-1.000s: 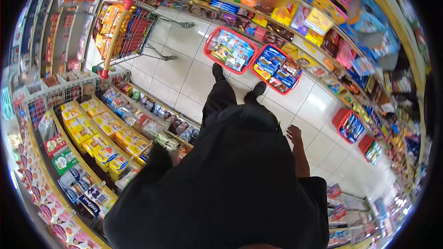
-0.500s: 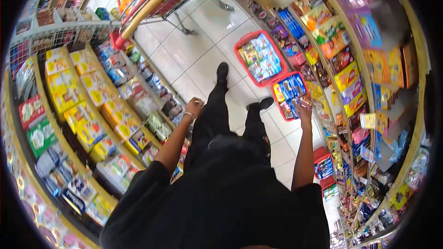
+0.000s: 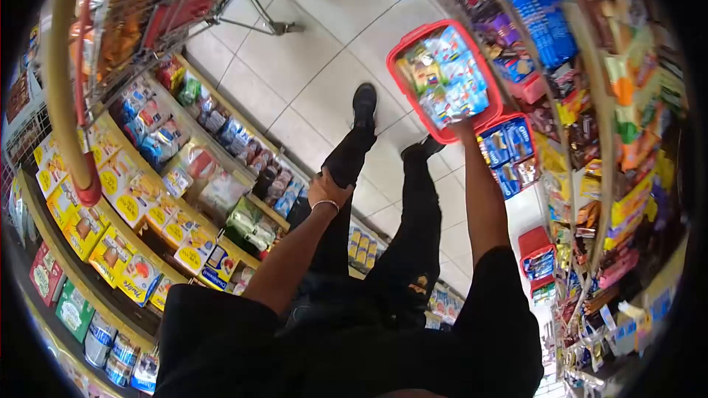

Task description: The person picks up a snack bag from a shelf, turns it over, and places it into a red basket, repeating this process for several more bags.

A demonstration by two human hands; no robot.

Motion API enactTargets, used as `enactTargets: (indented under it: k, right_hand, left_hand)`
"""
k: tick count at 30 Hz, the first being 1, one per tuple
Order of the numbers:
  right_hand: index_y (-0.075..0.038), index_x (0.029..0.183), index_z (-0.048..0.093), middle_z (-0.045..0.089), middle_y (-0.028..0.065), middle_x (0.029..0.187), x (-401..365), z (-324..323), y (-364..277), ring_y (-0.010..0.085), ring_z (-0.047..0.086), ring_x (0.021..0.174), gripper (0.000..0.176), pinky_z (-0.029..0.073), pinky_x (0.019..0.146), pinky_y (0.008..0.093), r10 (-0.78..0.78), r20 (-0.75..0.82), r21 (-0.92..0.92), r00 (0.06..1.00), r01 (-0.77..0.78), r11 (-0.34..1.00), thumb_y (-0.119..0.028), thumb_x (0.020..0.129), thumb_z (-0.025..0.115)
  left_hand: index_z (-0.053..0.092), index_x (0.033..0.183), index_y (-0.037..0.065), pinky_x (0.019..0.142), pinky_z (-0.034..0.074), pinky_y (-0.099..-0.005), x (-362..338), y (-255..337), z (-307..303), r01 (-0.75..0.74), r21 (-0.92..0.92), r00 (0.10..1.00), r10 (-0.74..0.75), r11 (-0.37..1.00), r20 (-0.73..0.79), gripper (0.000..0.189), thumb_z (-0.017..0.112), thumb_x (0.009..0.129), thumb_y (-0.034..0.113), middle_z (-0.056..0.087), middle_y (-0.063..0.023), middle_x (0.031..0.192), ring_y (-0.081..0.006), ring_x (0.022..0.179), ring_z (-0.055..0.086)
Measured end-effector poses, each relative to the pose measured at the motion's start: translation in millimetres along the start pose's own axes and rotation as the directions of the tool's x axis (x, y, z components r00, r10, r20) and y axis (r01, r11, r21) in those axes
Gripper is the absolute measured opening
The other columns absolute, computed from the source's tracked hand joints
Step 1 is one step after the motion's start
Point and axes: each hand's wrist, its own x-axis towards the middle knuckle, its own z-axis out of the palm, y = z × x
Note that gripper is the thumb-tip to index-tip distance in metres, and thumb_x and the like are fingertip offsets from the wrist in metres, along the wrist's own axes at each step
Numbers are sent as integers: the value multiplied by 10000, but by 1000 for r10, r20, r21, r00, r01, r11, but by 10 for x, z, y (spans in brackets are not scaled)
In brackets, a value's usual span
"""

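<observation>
My left hand (image 3: 329,189), with a thin bracelet at the wrist, rests on my bent left knee. Its fingers are spread over the dark trouser cloth and hold nothing. My right arm reaches down to a red plastic basket (image 3: 436,135) on the floor. Over the basket's near rim, my right hand (image 3: 463,127) is at the edge of the blue and white snack packs (image 3: 459,77) in it; its fingers are blurred and partly hidden. Beside that hand, a smaller red basket holds blue packs (image 3: 507,149).
A shopping cart with a tan handle (image 3: 57,51) stands at upper left. Shelves of yellow boxes (image 3: 110,250) line the left side. Packed snack shelves (image 3: 619,103) run along the right. Another red bin (image 3: 537,239) sits lower right on the tiled floor (image 3: 324,44).
My body has bent lower toward the baskets. My left hand has come onto my knee, and my right hand has moved from above the smaller basket to the larger one.
</observation>
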Motion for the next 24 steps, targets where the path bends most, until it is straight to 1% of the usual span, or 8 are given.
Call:
enactTargets:
  k: [3,6,9,11,13,17,21,24]
  right_hand:
    - [-22,1064,644,664,141,1018,606,261,19,226,629,977,363,514,799,345,412,-337,158,847,-380,911,-99,721,732]
    - [-11,1167,578,644,107,1074,1722,1701,2058,222,622,945,539,500,822,361,587,-140,196,798,-558,806,-97,674,776]
    - [-18,1131,596,622,88,1090,568,680,-42,211,606,931,441,485,844,360,699,42,928,714,-288,238,-101,723,739]
    - [-44,1109,614,617,83,1041,633,1070,410,215,594,960,346,476,832,332,433,-145,903,890,-60,426,-147,790,699]
    - [-90,1210,556,596,74,1112,663,1001,354,212,591,1008,443,467,838,348,680,139,907,720,-369,205,-196,805,702]
    - [-132,1275,479,511,52,1275,410,698,-59,231,552,1111,495,466,828,483,706,145,873,693,-426,239,-299,847,665]
    - [-22,896,698,690,173,902,380,624,-86,324,658,817,396,507,740,424,546,-301,436,782,-397,808,-401,800,634]
    - [-14,774,691,686,180,836,170,276,-364,369,663,801,388,515,726,455,432,-407,326,805,-313,892,-392,813,614]
  left_hand:
    - [483,1231,18,889,492,-433,83,70,-70,4,11,999,-3,1000,-42,759,697,682,496,580,-223,1151,-369,1051,579]
    - [513,1238,43,896,487,-443,-23,76,60,31,55,998,-28,998,-63,732,683,694,503,580,-193,1171,-350,1107,550]
    - [530,1219,46,891,491,-442,39,58,150,37,52,997,-34,998,-68,698,676,705,496,586,-187,1160,-350,1096,558]
    - [539,1208,42,886,495,-440,18,32,124,42,62,997,-38,997,-65,683,672,712,492,589,-186,1152,-348,1090,562]
    - [549,1194,37,881,499,-438,42,129,58,93,48,995,-92,994,-22,670,672,715,488,598,-186,1131,-342,1076,573]
    - [555,1188,24,875,500,-444,49,89,164,63,39,994,-59,997,-94,657,653,725,480,605,-192,1123,-339,1081,572]
    - [579,1149,12,874,501,-438,42,145,145,48,33,995,-45,998,-93,619,635,736,469,615,-201,1110,-344,1061,587]
    - [626,1035,1,839,515,-435,3,232,-55,134,16,980,-131,991,-148,556,617,735,469,657,-219,994,-362,942,641]
